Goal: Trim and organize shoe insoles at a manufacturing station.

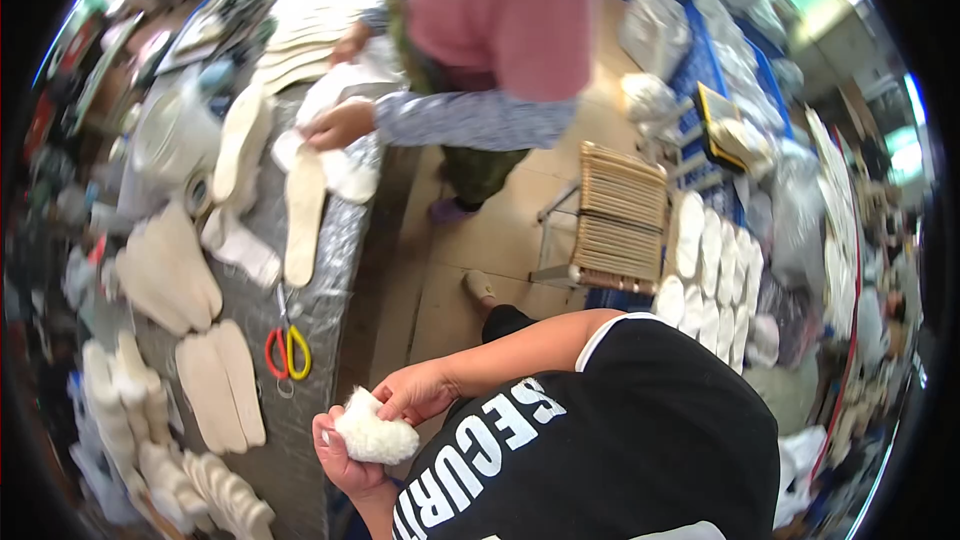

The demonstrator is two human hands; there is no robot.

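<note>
Just off the table's edge, both my hands hold a fluffy white piece of fleece point(372, 430), bunched up and folded over. My left hand point(345, 452) is closed round its outer end, the thumb against the pile. With bent fingers, my right hand point(418, 390) pinches its upper edge. Whether anything lies inside the folds, I cannot tell. Nearest on the table point(310, 420) are scissors point(285, 325) with one red and one yellow handle. Beyond them lies a long cream insole point(304, 220). Flat beige insoles point(220, 385) lie left of the scissors.
Across the table's corner a co-worker in a pink top point(500, 10) handles white pieces. More insoles point(170, 275) and a tape roll point(198, 190) lie at left. A woven stool point(620, 215) stands right, near rows of white insoles point(710, 260) and blue crates point(735, 70).
</note>
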